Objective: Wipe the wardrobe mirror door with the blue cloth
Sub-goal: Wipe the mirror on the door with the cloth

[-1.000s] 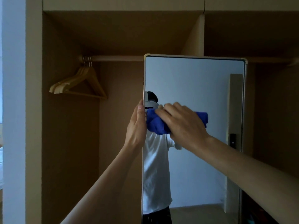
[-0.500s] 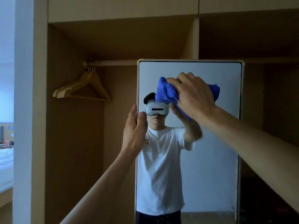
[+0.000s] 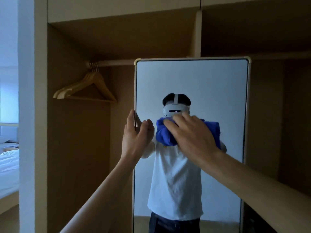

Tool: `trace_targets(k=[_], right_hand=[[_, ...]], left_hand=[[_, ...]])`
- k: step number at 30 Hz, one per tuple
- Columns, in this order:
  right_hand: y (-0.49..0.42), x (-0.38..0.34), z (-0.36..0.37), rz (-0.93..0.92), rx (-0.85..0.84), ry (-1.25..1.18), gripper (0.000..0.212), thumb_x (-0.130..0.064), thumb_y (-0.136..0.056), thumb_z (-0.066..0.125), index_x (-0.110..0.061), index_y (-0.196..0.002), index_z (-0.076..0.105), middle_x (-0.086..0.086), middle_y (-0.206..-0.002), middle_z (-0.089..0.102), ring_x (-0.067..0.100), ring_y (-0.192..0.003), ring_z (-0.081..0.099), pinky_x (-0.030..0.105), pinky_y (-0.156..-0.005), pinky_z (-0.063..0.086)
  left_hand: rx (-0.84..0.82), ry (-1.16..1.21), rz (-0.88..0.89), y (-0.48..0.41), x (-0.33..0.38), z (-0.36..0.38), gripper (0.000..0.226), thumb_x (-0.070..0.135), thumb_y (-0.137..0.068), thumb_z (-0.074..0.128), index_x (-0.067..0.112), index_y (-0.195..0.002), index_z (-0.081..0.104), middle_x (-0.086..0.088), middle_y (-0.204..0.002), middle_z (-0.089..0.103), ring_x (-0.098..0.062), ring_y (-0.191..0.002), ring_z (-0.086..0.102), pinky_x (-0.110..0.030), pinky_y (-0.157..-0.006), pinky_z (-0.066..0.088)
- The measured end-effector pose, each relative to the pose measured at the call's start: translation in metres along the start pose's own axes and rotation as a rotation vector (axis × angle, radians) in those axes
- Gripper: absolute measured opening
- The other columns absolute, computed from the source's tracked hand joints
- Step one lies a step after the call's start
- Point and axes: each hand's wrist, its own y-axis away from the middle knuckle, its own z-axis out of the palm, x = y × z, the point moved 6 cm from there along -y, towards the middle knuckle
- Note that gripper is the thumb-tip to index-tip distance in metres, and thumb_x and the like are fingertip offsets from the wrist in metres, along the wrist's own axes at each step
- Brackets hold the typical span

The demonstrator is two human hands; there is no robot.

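The tall mirror door stands upright in front of the open wardrobe, framed in pale trim. My right hand presses the bunched blue cloth flat against the glass at about mid-height, left of centre. My left hand grips the mirror's left edge, thumb on the front and fingers wrapped behind. The glass reflects a person in a white T-shirt, partly hidden by the cloth and my hand.
Several wooden hangers hang from the rail inside the left wardrobe bay. A dark bay lies behind and to the right of the mirror. A bed with white sheets shows at the far left past the wardrobe side panel.
My right hand has brought the cloth down from near the mirror's top to mid-height. My left hand keeps its hold on the left edge. The view has shifted.
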Motion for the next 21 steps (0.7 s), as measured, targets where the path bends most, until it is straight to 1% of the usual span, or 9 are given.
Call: trace_targets(k=[2, 4, 7, 9, 11, 12, 15, 18, 21], right_hand=[[0.006, -0.002, 0.002, -0.005, -0.026, -0.008, 0.032, 0.001, -0.072, 0.052, -0.013, -0.100, 0.060, 0.005, -0.086, 0.059, 0.027, -0.081, 0.055, 0.037, -0.068, 0.037], [0.003, 0.003, -0.001, 0.014, -0.040, -0.041, 0.028, 0.000, -0.074, 0.060, -0.014, -0.099, 0.061, 0.005, -0.087, 0.059, 0.028, -0.082, 0.055, 0.036, -0.067, 0.032], [-0.012, 0.021, -0.008, 0.078, -0.075, -0.110, 0.029, -0.006, -0.086, 0.060, -0.013, -0.114, 0.065, 0.009, -0.102, 0.061, 0.031, -0.093, 0.057, 0.041, -0.073, 0.041], [-0.025, 0.037, -0.017, 0.078, -0.054, -0.071, 0.031, -0.010, -0.083, 0.064, -0.015, -0.113, 0.062, 0.007, -0.102, 0.060, 0.030, -0.094, 0.056, 0.041, -0.075, 0.041], [-0.040, 0.059, -0.027, 0.085, -0.027, 0.001, 0.042, -0.011, -0.074, 0.071, -0.017, -0.113, 0.057, 0.005, -0.100, 0.057, 0.028, -0.093, 0.054, 0.040, -0.076, 0.040], [-0.047, 0.070, -0.032, 0.099, -0.002, 0.024, 0.044, -0.010, -0.073, 0.071, -0.017, -0.114, 0.058, 0.006, -0.099, 0.058, 0.029, -0.092, 0.054, 0.040, -0.076, 0.040], [-0.057, 0.094, -0.041, 0.133, 0.054, 0.047, 0.037, -0.010, -0.082, 0.065, -0.013, -0.118, 0.059, 0.010, -0.097, 0.059, 0.032, -0.090, 0.054, 0.042, -0.074, 0.040], [-0.051, 0.089, -0.037, 0.072, 0.054, 0.046, 0.030, -0.010, -0.081, 0.062, -0.014, -0.110, 0.060, 0.007, -0.094, 0.061, 0.029, -0.086, 0.053, 0.041, -0.071, 0.040], [-0.033, 0.078, -0.027, 0.047, 0.002, 0.040, 0.033, -0.011, -0.069, 0.069, -0.019, -0.100, 0.059, 0.000, -0.088, 0.058, 0.023, -0.080, 0.049, 0.034, -0.068, 0.036]], left_hand=[[0.007, -0.009, -0.008, 0.003, 0.001, 0.002, 0.066, 0.043, -0.102, 0.055, 0.039, -0.159, 0.023, 0.000, -0.160, 0.039, -0.024, -0.140, 0.047, -0.052, -0.114, 0.042], [0.012, -0.013, -0.017, 0.006, 0.003, 0.003, 0.069, 0.043, -0.100, 0.057, 0.038, -0.160, 0.022, -0.004, -0.158, 0.042, -0.026, -0.139, 0.048, -0.052, -0.113, 0.043], [-0.003, -0.021, -0.039, 0.009, 0.002, 0.004, 0.074, 0.045, -0.097, 0.058, 0.038, -0.160, 0.020, -0.012, -0.151, 0.048, -0.030, -0.135, 0.051, -0.054, -0.111, 0.044], [-0.002, -0.040, -0.044, 0.011, 0.001, 0.004, 0.073, 0.045, -0.098, 0.058, 0.039, -0.159, 0.019, -0.009, -0.155, 0.044, -0.028, -0.138, 0.049, -0.053, -0.112, 0.043], [0.008, -0.050, -0.046, 0.013, 0.000, 0.003, 0.073, 0.046, -0.098, 0.058, 0.040, -0.159, 0.019, -0.006, -0.157, 0.042, -0.027, -0.138, 0.048, -0.053, -0.111, 0.044], [0.014, -0.053, -0.042, 0.013, 0.000, 0.003, 0.073, 0.046, -0.098, 0.058, 0.040, -0.159, 0.019, -0.007, -0.156, 0.043, -0.028, -0.137, 0.049, -0.053, -0.111, 0.045], [0.034, -0.057, -0.026, 0.014, 0.000, 0.005, 0.073, 0.044, -0.099, 0.058, 0.039, -0.160, 0.018, -0.006, -0.158, 0.041, -0.029, -0.138, 0.049, -0.054, -0.109, 0.046], [0.056, -0.072, -0.019, 0.015, -0.001, 0.005, 0.073, 0.043, -0.099, 0.058, 0.038, -0.160, 0.019, -0.004, -0.161, 0.037, -0.028, -0.137, 0.050, -0.054, -0.108, 0.048], [0.071, -0.085, -0.010, 0.014, -0.002, 0.005, 0.071, 0.042, -0.100, 0.058, 0.036, -0.160, 0.020, -0.005, -0.161, 0.036, -0.026, -0.132, 0.053, -0.052, -0.106, 0.050]])
